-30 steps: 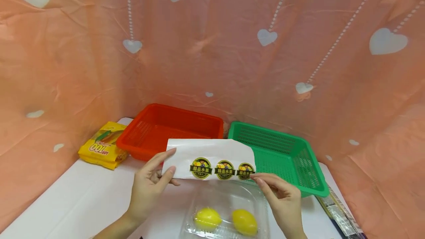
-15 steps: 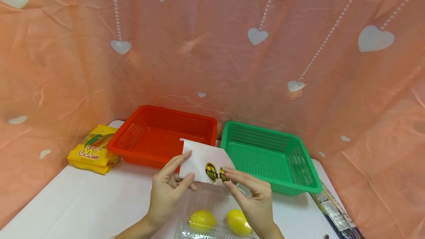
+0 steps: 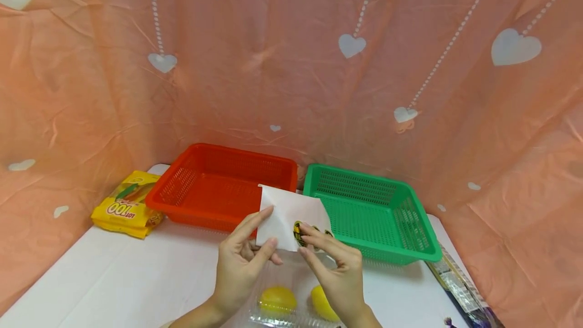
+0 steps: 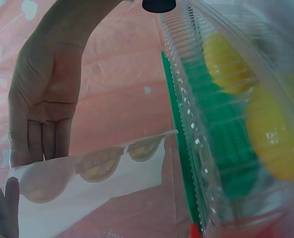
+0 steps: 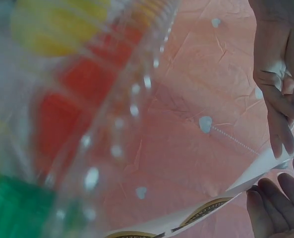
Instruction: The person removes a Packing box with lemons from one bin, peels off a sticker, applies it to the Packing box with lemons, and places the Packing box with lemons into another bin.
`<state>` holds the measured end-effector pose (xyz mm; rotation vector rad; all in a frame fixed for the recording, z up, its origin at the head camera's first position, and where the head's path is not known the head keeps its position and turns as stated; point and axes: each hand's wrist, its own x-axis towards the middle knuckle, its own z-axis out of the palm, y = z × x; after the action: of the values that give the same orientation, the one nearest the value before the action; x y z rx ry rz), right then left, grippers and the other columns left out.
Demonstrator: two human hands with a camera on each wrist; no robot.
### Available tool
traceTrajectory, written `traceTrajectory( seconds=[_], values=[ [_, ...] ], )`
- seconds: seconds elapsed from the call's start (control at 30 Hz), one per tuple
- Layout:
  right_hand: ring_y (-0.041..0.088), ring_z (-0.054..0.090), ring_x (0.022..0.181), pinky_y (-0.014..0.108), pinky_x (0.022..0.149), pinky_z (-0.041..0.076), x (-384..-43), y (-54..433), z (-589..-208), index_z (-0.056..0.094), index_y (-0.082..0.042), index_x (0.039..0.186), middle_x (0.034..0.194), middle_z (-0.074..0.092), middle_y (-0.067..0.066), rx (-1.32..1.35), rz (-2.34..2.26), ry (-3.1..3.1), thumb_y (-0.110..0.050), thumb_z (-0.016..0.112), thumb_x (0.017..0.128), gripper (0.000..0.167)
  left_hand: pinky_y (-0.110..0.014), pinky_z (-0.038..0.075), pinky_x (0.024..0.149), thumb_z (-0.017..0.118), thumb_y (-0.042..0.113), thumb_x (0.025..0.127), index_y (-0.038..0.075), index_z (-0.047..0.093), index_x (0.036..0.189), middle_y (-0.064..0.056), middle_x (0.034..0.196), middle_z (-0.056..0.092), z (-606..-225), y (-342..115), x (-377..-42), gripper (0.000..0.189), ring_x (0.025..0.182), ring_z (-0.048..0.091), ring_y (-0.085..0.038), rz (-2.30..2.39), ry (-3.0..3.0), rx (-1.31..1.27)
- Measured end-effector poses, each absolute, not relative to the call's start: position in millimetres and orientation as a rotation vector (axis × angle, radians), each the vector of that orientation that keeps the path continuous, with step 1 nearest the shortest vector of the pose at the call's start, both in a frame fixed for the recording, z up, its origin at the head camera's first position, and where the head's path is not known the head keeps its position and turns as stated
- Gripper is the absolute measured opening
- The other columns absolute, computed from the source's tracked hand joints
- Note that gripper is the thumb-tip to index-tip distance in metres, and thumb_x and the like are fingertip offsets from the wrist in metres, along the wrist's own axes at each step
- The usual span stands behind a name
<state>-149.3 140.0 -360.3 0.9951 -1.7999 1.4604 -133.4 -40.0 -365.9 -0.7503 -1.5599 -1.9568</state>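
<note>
Right hand [image 3: 337, 270] moved in: a second ago out by the box's [image 3: 273, 321] right edge, now over its right half, partly hiding the right lemon [image 3: 321, 301], then in full view. Left hand [image 3: 239, 262] shifted right too, from left of the box to over its left edge; gap between hands much smaller. Sheet [image 3: 280, 216] was spread wide, sticking out past the box's left side; now looks far shorter. Leftmost label [image 3: 297, 234], uncovered half a second ago, now partly under the right hand.
</note>
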Motion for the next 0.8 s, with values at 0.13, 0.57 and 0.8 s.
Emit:
traceTrajectory(
  seconds=[0.13, 0.57, 0.8],
  values=[
    [0.023, 0.068, 0.111, 0.029, 0.094, 0.053, -149.2, 139.4, -362.3, 0.073, 0.006, 0.103, 0.114, 0.070, 0.021, 0.979, 1.484, -1.801, 0.021, 0.072, 0.076, 0.030, -0.031, 0.059, 0.056, 0.059, -0.022, 0.087, -0.011, 0.049, 0.139, -0.013, 0.130, 0.056, -365.3, -38.3, -133.1, 0.054, 0.058, 0.067, -0.018, -1.962, -1.539, -0.745],
    [0.022, 0.070, 0.104, 0.019, 0.065, 0.052, -151.4, 135.2, -370.1, 0.074, 0.005, 0.101, 0.111, 0.071, 0.021, 0.973, 1.461, -1.746, 0.024, 0.066, 0.078, 0.031, -0.030, 0.059, 0.056, 0.057, -0.023, 0.087, -0.013, 0.047, 0.139, -0.014, 0.131, 0.055, -368.3, -33.7, -131.7, 0.054, 0.057, 0.067, -0.019, -2.023, -1.489, -0.737],
    [0.019, 0.071, 0.100, 0.021, 0.076, 0.056, -149.7, 136.0, -367.1, 0.071, 0.007, 0.099, 0.105, 0.073, 0.018, 0.896, 1.578, -1.776, 0.025, 0.061, 0.082, 0.027, -0.031, 0.059, 0.055, 0.057, -0.024, 0.087, -0.014, 0.047, 0.139, -0.013, 0.128, 0.056, -368.7, -35.9, -131.7, 0.054, 0.056, 0.066, -0.020, -2.014, -1.481, -0.741]
  ],
)
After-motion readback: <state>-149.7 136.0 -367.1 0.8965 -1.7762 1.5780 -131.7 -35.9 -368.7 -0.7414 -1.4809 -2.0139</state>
